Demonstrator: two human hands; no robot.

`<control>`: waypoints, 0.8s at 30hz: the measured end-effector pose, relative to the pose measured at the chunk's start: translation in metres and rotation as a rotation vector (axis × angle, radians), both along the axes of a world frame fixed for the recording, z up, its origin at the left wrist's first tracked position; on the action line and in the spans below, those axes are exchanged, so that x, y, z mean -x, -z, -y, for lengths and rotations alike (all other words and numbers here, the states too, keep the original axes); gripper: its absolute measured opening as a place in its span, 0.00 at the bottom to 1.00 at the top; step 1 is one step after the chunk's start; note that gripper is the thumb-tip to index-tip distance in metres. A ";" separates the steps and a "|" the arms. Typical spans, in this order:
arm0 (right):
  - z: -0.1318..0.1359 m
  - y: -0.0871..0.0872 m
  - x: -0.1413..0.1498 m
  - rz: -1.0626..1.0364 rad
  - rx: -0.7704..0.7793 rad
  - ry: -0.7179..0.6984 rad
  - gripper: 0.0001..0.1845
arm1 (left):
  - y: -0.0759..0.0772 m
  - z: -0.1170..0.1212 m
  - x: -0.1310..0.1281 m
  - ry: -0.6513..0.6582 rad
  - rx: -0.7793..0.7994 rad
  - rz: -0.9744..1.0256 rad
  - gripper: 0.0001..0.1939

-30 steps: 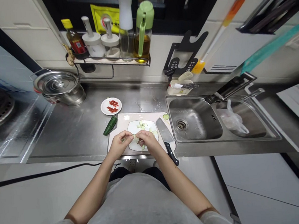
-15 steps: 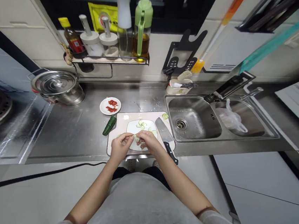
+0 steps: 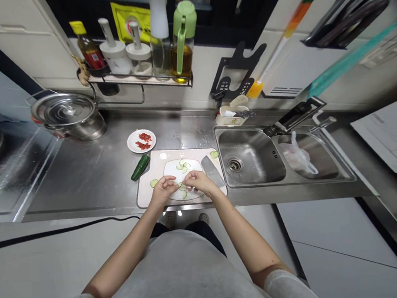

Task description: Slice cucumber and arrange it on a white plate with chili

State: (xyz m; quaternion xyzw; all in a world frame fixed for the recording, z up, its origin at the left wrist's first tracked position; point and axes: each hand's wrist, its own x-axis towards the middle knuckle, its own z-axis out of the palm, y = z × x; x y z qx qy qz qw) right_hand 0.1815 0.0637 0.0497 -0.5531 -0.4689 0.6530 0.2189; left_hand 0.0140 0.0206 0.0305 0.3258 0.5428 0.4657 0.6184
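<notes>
My left hand (image 3: pixel 165 189) and my right hand (image 3: pixel 199 182) meet over a white plate (image 3: pixel 168 169). Their fingertips pinch a thin cucumber slice (image 3: pixel 180 185) between them, low over the plate. Curved cucumber slices (image 3: pixel 182 165) form a pinwheel on the plate's far part, and another slice (image 3: pixel 183 194) lies near its front. Under the plate is a pale cutting board (image 3: pixel 157 160). A cleaver (image 3: pixel 211 169) lies on the board's right side; its handle is hidden by my right arm. Loose cucumber rounds lie at the board's left (image 3: pixel 153 183) and far right corner (image 3: pixel 214 154).
Left of the board lies a cut cucumber (image 3: pixel 140 167), with a small plate of chopped red bits (image 3: pixel 135 148) behind it. A double sink (image 3: pixel 251 155) is on the right, with a plastic bag (image 3: pixel 297 154) inside. A lidded pot (image 3: pixel 87 124) stands back left, below a condiment rack (image 3: pixel 135 78).
My hands have lowered slightly toward the plate, and the pinched slice now shows its green edge. A cucumber round left of my left hand has come into view. The whole view has shifted a little.
</notes>
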 end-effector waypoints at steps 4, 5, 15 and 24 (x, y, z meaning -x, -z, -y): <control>0.000 0.018 -0.002 0.117 -0.175 -0.030 0.06 | 0.015 0.001 -0.002 0.023 -0.078 -0.184 0.18; 0.000 0.021 -0.002 0.173 -0.227 -0.052 0.05 | 0.017 0.001 -0.003 0.040 -0.090 -0.255 0.16; 0.006 0.021 0.001 0.591 -0.460 -0.324 0.02 | 0.017 0.007 -0.011 0.249 -0.170 -0.934 0.08; 0.009 0.025 0.005 0.752 -0.492 -0.442 0.06 | 0.018 0.005 -0.014 0.356 -0.109 -1.110 0.10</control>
